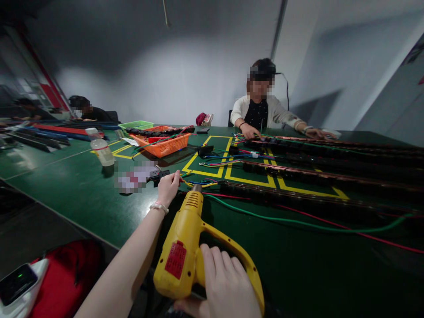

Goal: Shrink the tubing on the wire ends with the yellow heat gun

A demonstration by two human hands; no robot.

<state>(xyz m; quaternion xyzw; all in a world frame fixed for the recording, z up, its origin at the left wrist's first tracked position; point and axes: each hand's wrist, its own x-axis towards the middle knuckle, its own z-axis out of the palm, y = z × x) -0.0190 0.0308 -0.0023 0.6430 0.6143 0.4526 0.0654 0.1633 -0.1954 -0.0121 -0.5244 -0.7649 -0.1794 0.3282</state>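
A yellow heat gun (180,240) is in the grip of my right hand (228,285), its fingers wrapped round the handle. The metal nozzle points away from me, close to a bundle of coloured wires (202,183). My left hand (168,189) is closed on the end of these wires, left of the nozzle. A black connector (160,176) shows just beyond my left fingers. The wires run right into a long black wiring strip (285,193) on the table. A loose green wire (281,218) and a red wire lie in front of it.
An orange basket (170,146) holds wired parts, with a green basket (137,124) behind. A bottle (102,150) stands on the green table (82,194) at left. More strips lie at right, where a co-worker (261,108) handles them. A red bag (71,276) is lower left.
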